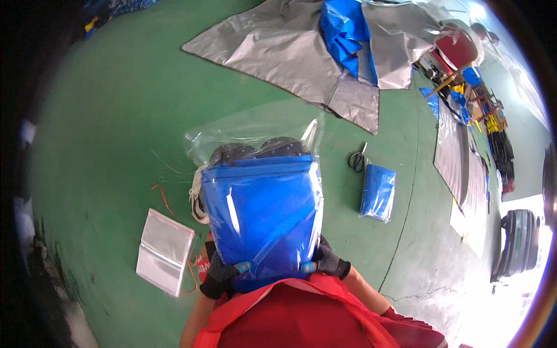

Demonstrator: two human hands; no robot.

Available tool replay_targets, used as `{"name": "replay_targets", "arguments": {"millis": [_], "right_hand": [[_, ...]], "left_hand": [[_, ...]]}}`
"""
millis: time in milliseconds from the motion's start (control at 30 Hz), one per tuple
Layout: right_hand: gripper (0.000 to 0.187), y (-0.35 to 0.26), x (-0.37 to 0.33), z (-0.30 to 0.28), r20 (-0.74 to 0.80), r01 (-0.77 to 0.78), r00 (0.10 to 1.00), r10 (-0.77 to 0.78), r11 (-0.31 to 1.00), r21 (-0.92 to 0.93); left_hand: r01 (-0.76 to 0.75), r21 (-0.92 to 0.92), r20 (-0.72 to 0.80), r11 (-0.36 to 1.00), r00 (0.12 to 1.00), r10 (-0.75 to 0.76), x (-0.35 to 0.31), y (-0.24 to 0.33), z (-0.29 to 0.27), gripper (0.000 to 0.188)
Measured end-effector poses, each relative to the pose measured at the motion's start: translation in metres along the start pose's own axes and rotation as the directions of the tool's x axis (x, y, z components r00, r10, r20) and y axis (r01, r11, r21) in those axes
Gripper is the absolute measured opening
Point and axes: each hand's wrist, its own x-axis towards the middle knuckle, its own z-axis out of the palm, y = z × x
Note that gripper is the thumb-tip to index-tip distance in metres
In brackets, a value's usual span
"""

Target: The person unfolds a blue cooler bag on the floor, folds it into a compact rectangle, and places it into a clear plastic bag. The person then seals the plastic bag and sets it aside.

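Note:
A clear plastic bag (255, 130) with a folded blue sheet (261, 203) inside is held in front of my body. My left hand (221, 275), in a dark knit glove with blue fingertips, grips the lower left corner. My right hand (329, 260), gloved alike, grips the lower right corner. Both thumbs press on the front of the bag; the other fingers are hidden behind it. The bag's upper end is loose and crumpled. Two dark, dotted rounded shapes (284, 146) show at its top; I cannot tell what they are. White cord-like material (197, 200) shows along its left side.
Black-handled scissors (357, 162) and a smaller blue wrapped packet (378, 193) lie on the green floor to the right. A stack of clear bags (165, 252) lies at left beside red string. Large silver sheets (278, 49) spread at the far side. A red chair (456, 46) stands far right.

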Motion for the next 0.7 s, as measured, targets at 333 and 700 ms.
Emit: {"name": "replay_targets", "arguments": {"millis": [333, 700], "right_hand": [[0.085, -0.113, 0.051, -0.01, -0.587, 0.735, 0.586, -0.559, 0.672, 0.094], [0.063, -0.248, -0.011, -0.109, 0.171, 0.401, 0.448, -0.878, 0.027, -0.916]], "left_hand": [[-0.428, 0.059, -0.291, 0.902, 0.857, 0.426, 0.127, 0.038, 0.045, 0.049], [-0.56, 0.775, 0.203, 0.293, 0.659, 0.724, 0.099, 0.236, 0.035, 0.085]]}}
